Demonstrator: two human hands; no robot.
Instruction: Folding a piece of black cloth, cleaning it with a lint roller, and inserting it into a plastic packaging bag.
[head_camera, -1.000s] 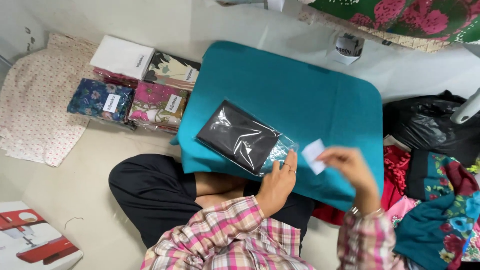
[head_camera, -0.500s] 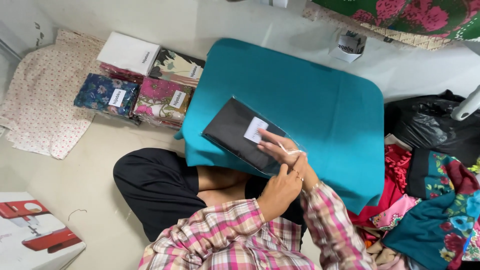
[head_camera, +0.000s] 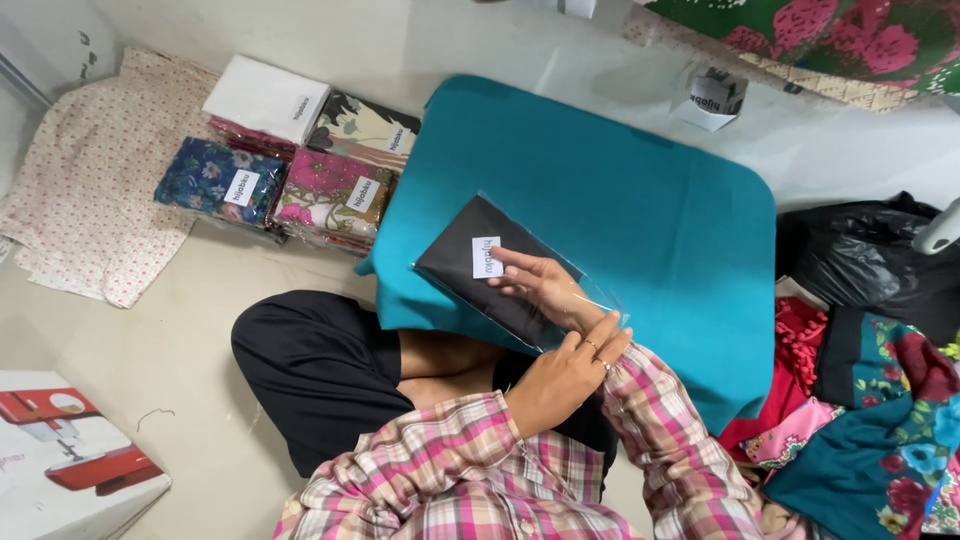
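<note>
Scanning from 9 o'clock: a cardboard box printed with a red sewing machine (head_camera: 70, 460) sits bottom left, a pale dotted cloth (head_camera: 85, 225) lies on the floor at 10 o'clock, and beside it four stacks of folded printed fabrics in clear bags (head_camera: 290, 165), each with a small white label. Centre frame, a teal cloth-covered pad (head_camera: 620, 210) rests on the lap; on its near-left part lies the dark folded cloth in a clear plastic sleeve (head_camera: 480, 275). It looks light, soft and floppy, and the glossy film is likely slippery, so pinching an edge or supporting it flat underneath seems safest. The right hand (head_camera: 545, 290) lies flat on it, fingers stretched, fingertips at the white label (head_camera: 487, 257), gripping nothing. The left hand (head_camera: 565, 375) is loosely curled at the sleeve's 5 o'clock corner, touching the edge; whether it pinches is unclear. At 3 o'clock: a black plastic bag (head_camera: 860, 265) and a heap of red, teal and floral fabrics (head_camera: 870, 440).
</note>
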